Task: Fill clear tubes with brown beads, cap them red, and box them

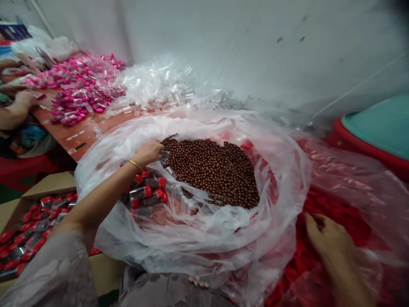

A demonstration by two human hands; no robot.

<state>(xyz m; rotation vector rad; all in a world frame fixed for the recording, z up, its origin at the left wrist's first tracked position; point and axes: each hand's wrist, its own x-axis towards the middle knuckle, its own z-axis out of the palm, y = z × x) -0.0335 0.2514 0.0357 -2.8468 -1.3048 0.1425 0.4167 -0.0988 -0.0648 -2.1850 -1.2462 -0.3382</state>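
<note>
My left hand [148,152], with a gold bangle at the wrist, is closed round a small clear plastic bottle [165,157] at the left edge of a heap of brown balls [214,170]. The balls lie inside a large, spread-out clear plastic bag [198,247]. Just below that hand, several filled bottles with red caps [147,192] are piled in the bag's folds. To the right, my right hand [330,238] is over a mass of red caps [303,251] in another plastic bag. Its fingers are curled, and what they hold is hidden.
A cardboard box [53,184] of red-capped bottles stands at lower left. Pink-capped pieces [79,85] and clear empty bottles [162,85] are heaped along the wall. Another person's hand [24,102] rests at the table's left edge. A red tub [358,145] stands right.
</note>
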